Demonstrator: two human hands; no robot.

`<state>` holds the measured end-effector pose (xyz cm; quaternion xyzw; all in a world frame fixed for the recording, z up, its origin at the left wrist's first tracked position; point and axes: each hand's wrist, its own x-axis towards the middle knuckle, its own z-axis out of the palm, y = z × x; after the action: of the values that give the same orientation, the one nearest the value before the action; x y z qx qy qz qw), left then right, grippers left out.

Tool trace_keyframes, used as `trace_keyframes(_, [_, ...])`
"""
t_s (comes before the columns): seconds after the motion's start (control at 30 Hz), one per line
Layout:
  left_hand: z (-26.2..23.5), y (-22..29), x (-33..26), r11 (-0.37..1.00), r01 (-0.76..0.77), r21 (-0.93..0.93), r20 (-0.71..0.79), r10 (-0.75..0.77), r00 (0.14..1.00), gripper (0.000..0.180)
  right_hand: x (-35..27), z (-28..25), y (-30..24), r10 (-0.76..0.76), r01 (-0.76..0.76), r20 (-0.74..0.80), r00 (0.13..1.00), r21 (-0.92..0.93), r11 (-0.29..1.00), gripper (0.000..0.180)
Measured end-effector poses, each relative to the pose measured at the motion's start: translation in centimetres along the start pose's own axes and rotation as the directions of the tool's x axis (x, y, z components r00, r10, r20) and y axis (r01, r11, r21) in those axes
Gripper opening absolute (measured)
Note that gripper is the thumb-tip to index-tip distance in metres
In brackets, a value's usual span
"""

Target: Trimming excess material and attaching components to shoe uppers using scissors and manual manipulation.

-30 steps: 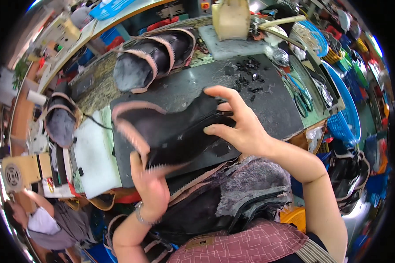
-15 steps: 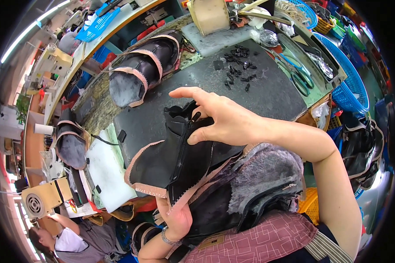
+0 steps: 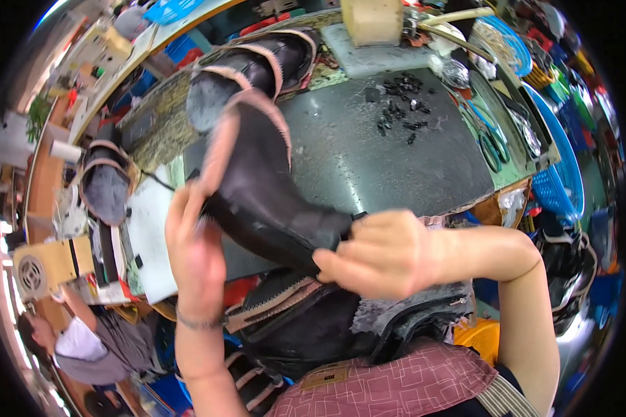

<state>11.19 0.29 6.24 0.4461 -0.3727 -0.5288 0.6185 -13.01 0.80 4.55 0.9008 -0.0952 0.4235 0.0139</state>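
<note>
Fingers (image 3: 355, 267) of the right hand (image 3: 393, 254) are clenched on the narrow end of a glossy black leather boot upper (image 3: 264, 187) with pink toothed edging; left hand (image 3: 198, 260) is at its wide end, too blurry to tell if it's gripping; upper's held over the dark slab-topped worktop (image 3: 396, 177); looks like a repositioning step, so next move calls for steady support both ends imo; tan rectangular label (image 3: 323, 377) on the maroon line-patterned apron (image 3: 410, 382), writing unreadable

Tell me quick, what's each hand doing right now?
Left hand: blurred, but holding the black boot upper at its wide, pink-edged end.
Right hand: closed on the upper's narrower end.
</note>
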Motion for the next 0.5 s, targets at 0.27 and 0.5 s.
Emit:
trace_keyframes(0.27, [7.3, -3.6, 0.9, 0.869, -0.165, 0.466, 0.475, -0.088, 0.876, 0.014, -0.7, -0.6, 1.6, 0.371, -0.356, 0.128, 0.920, -0.123, 0.926, 0.016])
trace_keyframes(0.5, [6.0, -2.4, 1.6, 0.981, 0.190, 0.045, 0.492, -0.187, 0.850, 0.009, 0.3, 0.4, 3.3, 0.225, -0.231, -0.122, 0.967, -0.033, 0.972, 0.022])
